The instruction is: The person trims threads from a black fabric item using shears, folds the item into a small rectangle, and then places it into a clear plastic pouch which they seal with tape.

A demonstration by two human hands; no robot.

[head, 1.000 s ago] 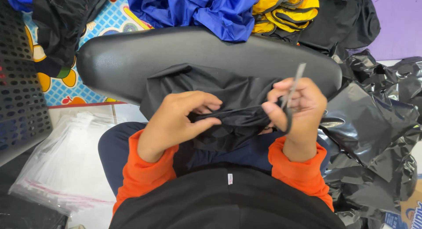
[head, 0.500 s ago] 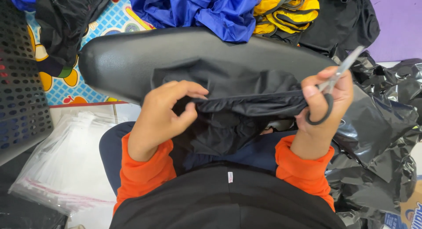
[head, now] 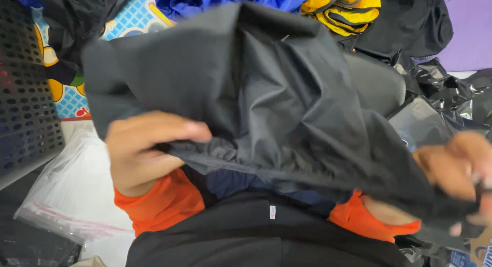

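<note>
A black fabric garment (head: 266, 98) is spread wide between my two hands and fills the middle of the view. My left hand (head: 143, 149) pinches its lower edge at the left, fingers curled over the cloth. My right hand (head: 456, 167) grips the garment's other end at the far right; it is blurred, and the scissors it held a moment ago cannot be made out. Both wrists wear orange cuffs (head: 164, 208). The garment hides most of the black padded seat (head: 376, 85) behind it.
Blue (head: 225, 0), yellow (head: 343, 5) and black clothes lie heaped at the top. A black perforated crate (head: 25, 108) stands at the left over a colourful play mat (head: 69, 100). A clear plastic bag (head: 72, 195) lies lower left. Crumpled black plastic bags (head: 456, 98) sit at right.
The garment has been pulled open and lifted up toward the camera. My hands have moved apart, the right one far to the right. The scissors are no longer clearly visible.
</note>
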